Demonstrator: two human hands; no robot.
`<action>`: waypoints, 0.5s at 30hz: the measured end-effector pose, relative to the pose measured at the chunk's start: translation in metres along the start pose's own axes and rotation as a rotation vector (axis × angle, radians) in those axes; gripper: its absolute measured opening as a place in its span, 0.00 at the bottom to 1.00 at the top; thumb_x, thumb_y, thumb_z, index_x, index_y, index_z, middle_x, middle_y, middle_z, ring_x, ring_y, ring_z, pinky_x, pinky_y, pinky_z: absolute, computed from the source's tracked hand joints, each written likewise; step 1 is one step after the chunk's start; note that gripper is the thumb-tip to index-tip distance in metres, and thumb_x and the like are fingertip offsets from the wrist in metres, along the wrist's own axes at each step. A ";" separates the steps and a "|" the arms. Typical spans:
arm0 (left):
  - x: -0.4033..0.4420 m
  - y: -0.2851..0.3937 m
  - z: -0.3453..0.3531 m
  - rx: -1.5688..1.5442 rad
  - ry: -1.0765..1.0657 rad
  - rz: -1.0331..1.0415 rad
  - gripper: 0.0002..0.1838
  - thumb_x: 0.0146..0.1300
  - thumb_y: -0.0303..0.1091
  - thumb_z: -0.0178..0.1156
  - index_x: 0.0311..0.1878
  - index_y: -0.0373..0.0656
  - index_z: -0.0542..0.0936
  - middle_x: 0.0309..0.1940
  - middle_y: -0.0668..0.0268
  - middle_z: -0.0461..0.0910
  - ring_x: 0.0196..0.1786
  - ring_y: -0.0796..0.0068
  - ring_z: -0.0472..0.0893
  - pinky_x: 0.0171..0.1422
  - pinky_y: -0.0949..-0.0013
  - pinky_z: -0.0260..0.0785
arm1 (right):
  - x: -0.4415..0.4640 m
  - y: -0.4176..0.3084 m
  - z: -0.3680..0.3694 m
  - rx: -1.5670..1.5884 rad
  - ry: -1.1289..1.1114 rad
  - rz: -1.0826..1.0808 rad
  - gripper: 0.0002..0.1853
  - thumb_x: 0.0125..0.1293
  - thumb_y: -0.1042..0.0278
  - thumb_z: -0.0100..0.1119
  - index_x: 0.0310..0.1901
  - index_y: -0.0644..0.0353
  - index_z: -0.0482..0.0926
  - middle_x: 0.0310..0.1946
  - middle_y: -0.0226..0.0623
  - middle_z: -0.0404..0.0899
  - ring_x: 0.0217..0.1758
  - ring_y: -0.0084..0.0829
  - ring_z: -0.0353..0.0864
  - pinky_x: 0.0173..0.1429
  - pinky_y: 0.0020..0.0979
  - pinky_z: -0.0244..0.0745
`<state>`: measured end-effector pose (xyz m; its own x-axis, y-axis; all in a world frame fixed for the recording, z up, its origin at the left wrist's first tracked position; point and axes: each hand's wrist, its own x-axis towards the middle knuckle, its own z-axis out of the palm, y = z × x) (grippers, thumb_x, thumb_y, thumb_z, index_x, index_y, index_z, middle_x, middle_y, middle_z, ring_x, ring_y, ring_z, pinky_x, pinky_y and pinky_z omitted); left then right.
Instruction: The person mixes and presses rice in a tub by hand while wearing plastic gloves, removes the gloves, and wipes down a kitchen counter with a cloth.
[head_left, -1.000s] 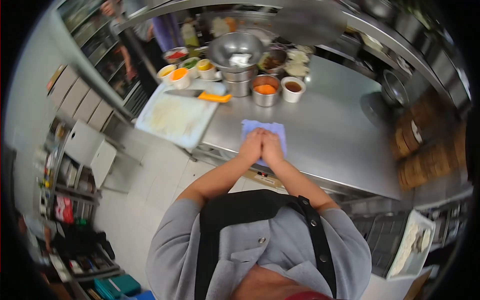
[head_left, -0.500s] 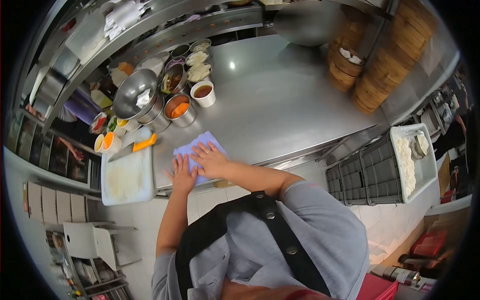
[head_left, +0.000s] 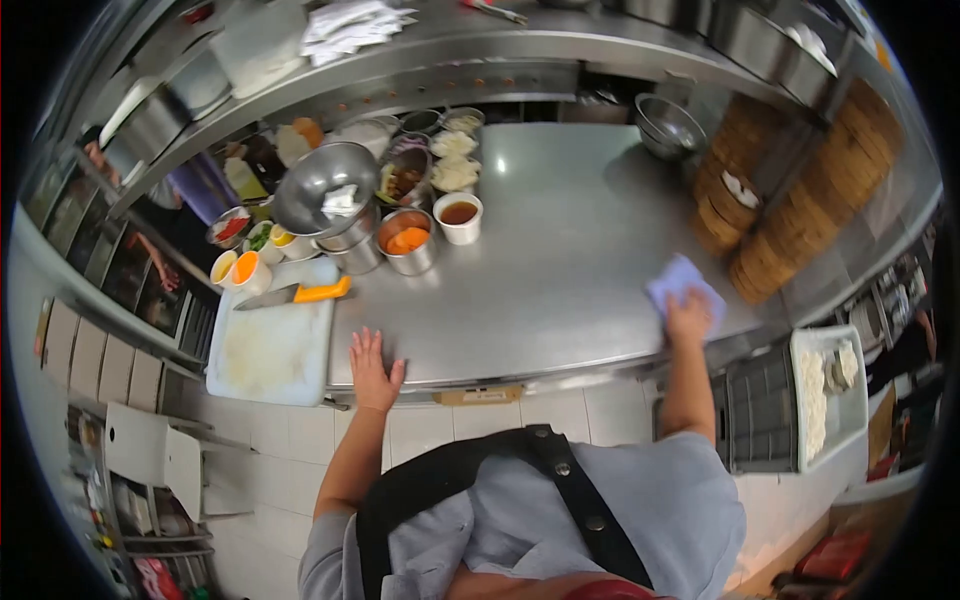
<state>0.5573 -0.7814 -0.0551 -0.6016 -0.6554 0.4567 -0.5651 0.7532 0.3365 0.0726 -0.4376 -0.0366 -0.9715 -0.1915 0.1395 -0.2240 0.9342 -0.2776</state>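
Observation:
On the right part of the steel counter, my right hand presses on a lilac cloth, which lies bunched and creased under its fingers. My left hand rests flat at the counter's front edge, fingers stretched out and thumb apart, holding nothing. Just left of it is a white cutting board with pale brown stains. Across the board's far end lies a knife with an orange handle, its blade pointing left.
A white cup of brown liquid, a steel pot with orange pieces and a steel bowl stand beyond the board. Bamboo steamers are stacked at right, near a grey crate. A shelf crosses above.
My right hand has swept the cloth from the counter's left part far to the right. My left hand has come off the cloth onto the counter edge. The view has shifted.

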 end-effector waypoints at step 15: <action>0.005 0.011 -0.003 0.091 -0.007 -0.103 0.38 0.57 0.42 0.59 0.70 0.41 0.60 0.71 0.49 0.56 0.74 0.40 0.51 0.76 0.46 0.45 | -0.204 -0.294 0.055 -0.028 -0.339 -0.947 0.40 0.66 0.40 0.42 0.73 0.59 0.52 0.75 0.53 0.42 0.78 0.58 0.34 0.75 0.60 0.27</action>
<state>0.5500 -0.7763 -0.0471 -0.5418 -0.7296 0.4174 -0.6730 0.6740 0.3046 0.3320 -0.6895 -0.0356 -0.3658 -0.9306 0.0120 -0.9179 0.3587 -0.1699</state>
